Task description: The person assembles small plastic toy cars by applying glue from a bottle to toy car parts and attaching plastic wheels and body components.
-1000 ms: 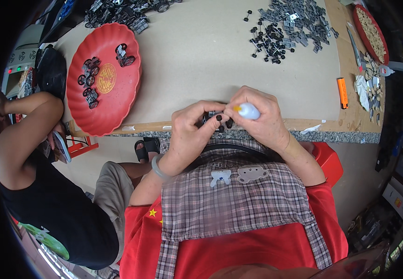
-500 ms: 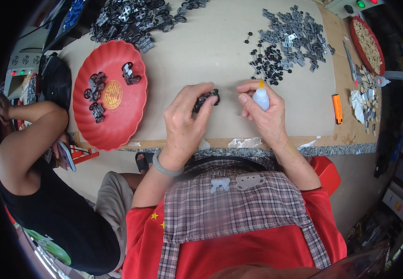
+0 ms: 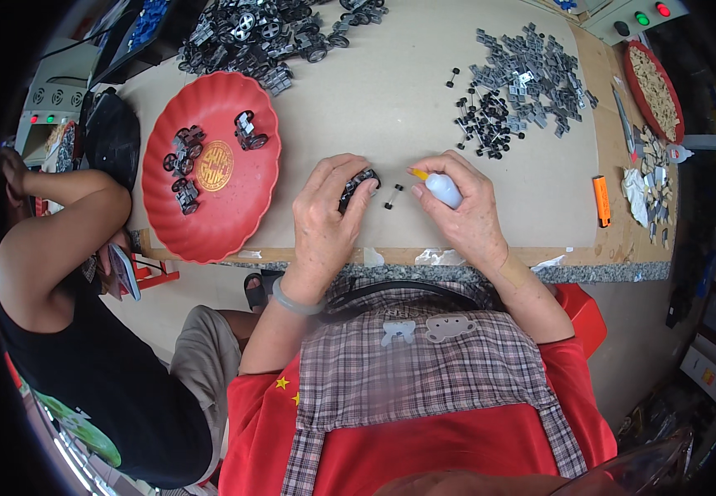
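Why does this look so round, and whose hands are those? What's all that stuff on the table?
There's no robot here, just one person's bare hands. A camera on that person's head looks down, and its very wide lens bends the edges. The left hand holds a dark wheeled piece. The right hand holds a pale bottle with a yellow tip. Between them, a short rod with black ends lies on the table. On the left, a red tray holds more wheeled pieces. Farther off, to the right, are piles of similar rods and grey pieces.
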The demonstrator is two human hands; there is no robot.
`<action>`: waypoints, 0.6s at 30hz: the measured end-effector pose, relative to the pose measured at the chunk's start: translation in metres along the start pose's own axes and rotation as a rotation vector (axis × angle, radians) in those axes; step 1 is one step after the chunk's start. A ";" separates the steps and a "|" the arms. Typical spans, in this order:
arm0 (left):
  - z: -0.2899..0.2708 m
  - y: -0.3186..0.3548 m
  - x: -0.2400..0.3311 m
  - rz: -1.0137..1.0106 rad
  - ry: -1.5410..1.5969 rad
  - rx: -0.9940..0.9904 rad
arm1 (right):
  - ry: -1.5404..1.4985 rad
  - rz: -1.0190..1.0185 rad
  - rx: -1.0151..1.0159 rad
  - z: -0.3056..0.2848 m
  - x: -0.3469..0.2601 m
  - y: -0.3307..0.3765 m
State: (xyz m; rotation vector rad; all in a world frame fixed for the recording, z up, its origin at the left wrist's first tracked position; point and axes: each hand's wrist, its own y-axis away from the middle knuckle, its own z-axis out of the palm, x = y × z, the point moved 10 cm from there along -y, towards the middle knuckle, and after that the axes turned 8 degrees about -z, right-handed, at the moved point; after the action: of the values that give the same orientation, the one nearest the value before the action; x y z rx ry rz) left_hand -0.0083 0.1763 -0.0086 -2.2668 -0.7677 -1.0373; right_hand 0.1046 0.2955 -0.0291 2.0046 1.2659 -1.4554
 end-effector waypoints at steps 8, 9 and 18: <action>-0.014 0.008 -0.021 -0.129 0.153 0.075 | -0.142 0.006 0.033 -0.013 0.005 -0.011; -0.012 0.011 -0.029 -0.207 0.236 0.050 | -0.089 -0.108 0.019 -0.014 -0.007 -0.015; 0.007 0.045 -0.061 -0.651 0.859 -0.236 | 0.157 -0.322 -0.268 0.026 -0.030 -0.012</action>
State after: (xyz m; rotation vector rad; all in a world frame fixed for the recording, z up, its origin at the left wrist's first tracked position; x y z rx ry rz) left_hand -0.0079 0.1329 -0.0709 -1.4524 -1.0195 -2.2756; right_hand 0.0778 0.2700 -0.0107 1.8260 1.8141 -1.1939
